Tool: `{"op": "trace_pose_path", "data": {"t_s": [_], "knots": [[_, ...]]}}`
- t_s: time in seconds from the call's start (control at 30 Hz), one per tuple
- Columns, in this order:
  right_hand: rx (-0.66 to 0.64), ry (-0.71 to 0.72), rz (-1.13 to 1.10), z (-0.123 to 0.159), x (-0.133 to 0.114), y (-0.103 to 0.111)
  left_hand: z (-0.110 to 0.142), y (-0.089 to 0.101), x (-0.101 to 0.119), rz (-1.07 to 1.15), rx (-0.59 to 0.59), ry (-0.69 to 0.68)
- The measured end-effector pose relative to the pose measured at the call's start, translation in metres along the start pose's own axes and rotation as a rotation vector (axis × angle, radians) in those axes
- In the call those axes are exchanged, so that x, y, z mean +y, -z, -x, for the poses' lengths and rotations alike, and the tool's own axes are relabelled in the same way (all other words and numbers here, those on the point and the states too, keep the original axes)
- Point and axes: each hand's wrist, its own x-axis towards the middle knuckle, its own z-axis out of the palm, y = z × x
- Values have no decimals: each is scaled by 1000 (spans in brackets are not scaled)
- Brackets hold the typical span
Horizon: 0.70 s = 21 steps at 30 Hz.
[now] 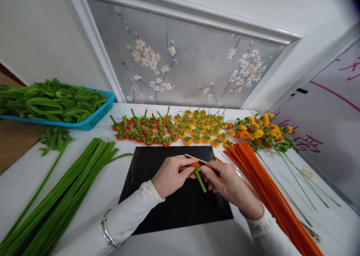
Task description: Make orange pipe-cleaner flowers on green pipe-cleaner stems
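Over the black mat [182,214], my left hand [173,173] grips a small orange pipe-cleaner flower [195,165] between thumb and fingers. Green pipe cleaner [201,182] is attached at the flower, with one end sticking out toward me. My right hand [226,177] is closed at the flower's right side, its thumb and forefinger pinching the green pipe cleaner. A thin wooden stick [194,157] runs just behind the flower and ends at my right hand; whether those fingers also hold it I cannot tell. My fingers cover part of the flower.
Rows of orange-red flower heads [149,130] and yellow ones [202,126] stand behind the mat. Finished yellow flowers [257,126] with long stems lie right. Orange pipe cleaners [270,188] flank the mat, green ones [64,188] lie left. A blue basket [102,108] holds green loops.
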Motion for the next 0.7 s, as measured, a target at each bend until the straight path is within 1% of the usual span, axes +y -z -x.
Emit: {"op": "trace_pose_path", "data": {"t_s": [0.07, 0.13, 0.23, 0.3, 0.43, 0.53, 0.63, 0.7], "knots": [[-6, -41, -41, 0, -2, -4, 2, -1, 5, -165, 21, -86], [-3, -79, -65, -1, -3, -8, 3, -2, 8, -270, 18, -137], [4, -76, -43, -1, -4, -9, 4, -2, 9, -261, -8, -130], [21, 2, 61, 0, -6, -8, 3, -1, 7, -205, -31, -88], [103, 246, 328, 4, -6, -9, 2, 1, 1, -115, -59, 12], [151, 384, 560, 6, -4, -11, 1, 2, 1, -69, -98, 68], [168, 536, 815, 5, -5, -11, 1, 4, 6, -22, -170, 98], [152, 608, 903, 5, -7, -9, 0, 6, 8, 31, -208, 115]]}}
